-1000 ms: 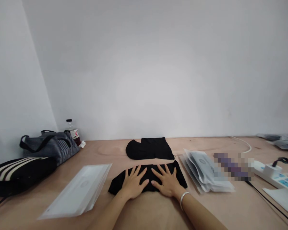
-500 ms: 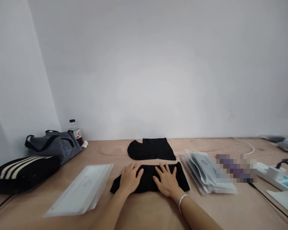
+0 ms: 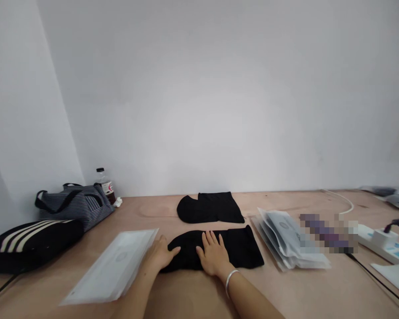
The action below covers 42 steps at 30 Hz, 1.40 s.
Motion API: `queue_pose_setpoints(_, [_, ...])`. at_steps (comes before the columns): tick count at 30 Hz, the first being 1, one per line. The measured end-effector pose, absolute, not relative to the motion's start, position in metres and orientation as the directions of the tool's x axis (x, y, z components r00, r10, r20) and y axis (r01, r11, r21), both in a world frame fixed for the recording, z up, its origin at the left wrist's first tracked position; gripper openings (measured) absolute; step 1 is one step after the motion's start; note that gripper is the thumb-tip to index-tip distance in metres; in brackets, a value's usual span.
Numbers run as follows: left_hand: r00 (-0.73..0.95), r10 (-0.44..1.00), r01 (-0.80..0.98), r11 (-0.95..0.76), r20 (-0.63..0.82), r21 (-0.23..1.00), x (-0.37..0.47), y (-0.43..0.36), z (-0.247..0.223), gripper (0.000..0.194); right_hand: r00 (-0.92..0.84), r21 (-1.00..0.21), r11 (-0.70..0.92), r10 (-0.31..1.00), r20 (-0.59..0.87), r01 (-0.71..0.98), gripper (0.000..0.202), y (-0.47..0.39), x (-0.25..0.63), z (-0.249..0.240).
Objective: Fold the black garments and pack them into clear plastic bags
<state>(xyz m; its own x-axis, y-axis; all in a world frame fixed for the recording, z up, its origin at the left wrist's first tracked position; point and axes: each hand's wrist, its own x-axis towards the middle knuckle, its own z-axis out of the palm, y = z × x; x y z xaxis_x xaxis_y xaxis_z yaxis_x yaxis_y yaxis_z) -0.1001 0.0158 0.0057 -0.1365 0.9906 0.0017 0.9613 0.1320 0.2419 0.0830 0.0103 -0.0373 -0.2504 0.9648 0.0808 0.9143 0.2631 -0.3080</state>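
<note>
A black cloth piece (image 3: pixel 242 248) lies flat on the table in front of me, its rounded end at the left. My right hand (image 3: pixel 214 254) rests on its middle, palm down with the fingers spread. At its left end is my left hand (image 3: pixel 161 253), the thumb apart and touching the cloth, the other fingers partly hidden beside its edge. Behind lies a second black cloth piece (image 3: pixel 211 208) with a notch in its upper edge. Left of my left hand are translucent plastic bags (image 3: pixel 115 263); more plastic bags (image 3: pixel 287 239) are stacked at the right.
At the left stand a striped bag (image 3: pixel 86 204), a black bag with white stripes (image 3: pixel 36 243) and a bottle (image 3: pixel 107 186). A power strip (image 3: pixel 382 241), cables and a blurred purple object (image 3: pixel 326 232) lie right, on the wooden table (image 3: pixel 193 297).
Both hands have moved left along the front cloth, my left hand onto its left end and my right hand to its middle. More of the cloth's right part shows.
</note>
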Motion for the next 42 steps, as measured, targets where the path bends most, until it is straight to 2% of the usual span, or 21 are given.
queue_pose_setpoints(2, [-0.094, 0.989, 0.924, 0.130, -0.115, 0.360, -0.110, 0.014, 0.012, 0.048, -0.250, -0.308, 0.266, 0.964, 0.090, 0.913, 0.058, 0.010, 0.083, -0.038])
queue_pose_setpoints(4, [0.006, 0.974, 0.849, 0.116, -0.229, 0.516, -0.119, 0.012, 0.019, 0.035, -0.250, -0.309, 0.266, 0.964, 0.092, 0.913, 0.058, 0.009, 0.083, -0.038])
queue_pose_setpoints(6, [0.121, 0.960, 0.734, 0.083, -0.251, 0.674, -0.124, 0.009, 0.024, 0.023, -0.249, -0.310, 0.267, 0.964, 0.097, 0.913, 0.058, 0.008, 0.083, -0.038])
queue_pose_setpoints(8, [0.150, 0.972, 0.578, 0.060, -0.179, 0.814, -0.122, 0.009, 0.027, 0.018, -0.245, -0.312, 0.266, 0.964, 0.105, 0.912, 0.058, 0.008, 0.082, -0.038])
queue_pose_setpoints(10, [0.049, 0.998, 0.412, 0.020, -0.044, 0.911, -0.111, 0.011, 0.025, 0.020, -0.242, -0.319, 0.265, 0.964, 0.110, 0.910, 0.057, 0.008, 0.082, -0.037])
queue_pose_setpoints(13, [-0.200, 0.964, 0.270, -0.115, 0.173, 0.956, -0.079, 0.014, 0.016, 0.031, -0.266, -0.350, 0.287, 0.958, 0.108, 0.892, 0.056, 0.008, 0.087, -0.032])
queue_pose_setpoints(14, [-0.219, 0.956, 0.275, -0.131, 0.195, 0.953, -0.066, 0.015, 0.012, 0.034, -0.276, -0.358, 0.298, 0.954, 0.115, 0.885, 0.055, 0.007, 0.091, -0.030])
queue_pose_setpoints(15, [-0.224, 0.949, 0.285, -0.153, 0.221, 0.946, -0.054, 0.015, 0.008, 0.035, -0.277, -0.359, 0.304, 0.953, 0.125, 0.882, 0.054, 0.006, 0.097, -0.028])
queue_pose_setpoints(17, [-0.161, 0.918, 0.436, -0.263, 0.363, 0.860, -0.031, 0.013, -0.001, 0.034, -0.251, -0.331, 0.287, 0.957, 0.148, 0.899, 0.051, 0.003, 0.113, -0.025])
queue_pose_setpoints(20, [0.112, 0.877, 0.681, -0.410, 0.467, 0.607, -0.007, 0.007, -0.012, 0.030, -0.161, -0.253, 0.192, 0.977, 0.138, 0.948, 0.051, -0.003, 0.142, -0.024])
queue_pose_setpoints(24, [0.450, 0.820, 0.795, -0.548, 0.353, 0.260, 0.007, -0.005, -0.017, 0.038, -0.084, -0.187, 0.100, 0.992, 0.090, 0.977, 0.053, -0.008, 0.170, -0.028])
queue_pose_setpoints(27, [0.567, 0.790, 0.789, -0.602, 0.232, 0.124, 0.009, -0.012, -0.017, 0.041, -0.096, -0.178, 0.109, 0.992, 0.083, 0.978, 0.055, -0.010, 0.177, -0.033])
queue_pose_setpoints(32, [0.643, 0.756, 0.755, -0.653, 0.127, 0.064, 0.006, -0.017, -0.015, 0.056, -0.103, -0.180, 0.113, 0.993, 0.063, 0.977, 0.055, -0.010, 0.176, -0.036])
queue_pose_setpoints(36, [0.651, 0.743, 0.746, -0.664, 0.157, 0.047, 0.005, -0.018, -0.014, 0.061, -0.101, -0.166, 0.111, 0.992, 0.070, 0.980, 0.055, -0.011, 0.176, -0.035])
queue_pose_setpoints(39, [0.587, 0.777, 0.791, -0.610, 0.228, 0.041, -0.005, -0.021, -0.016, 0.070, -0.097, -0.173, 0.116, 0.988, 0.118, 0.978, 0.052, -0.010, 0.178, -0.035])
queue_pose_setpoints(42, [0.445, 0.874, 0.883, -0.465, 0.198, 0.067, -0.026, -0.026, -0.020, 0.092, -0.035, -0.146, 0.063, 0.981, 0.190, 0.987, 0.047, -0.007, 0.183, -0.038])
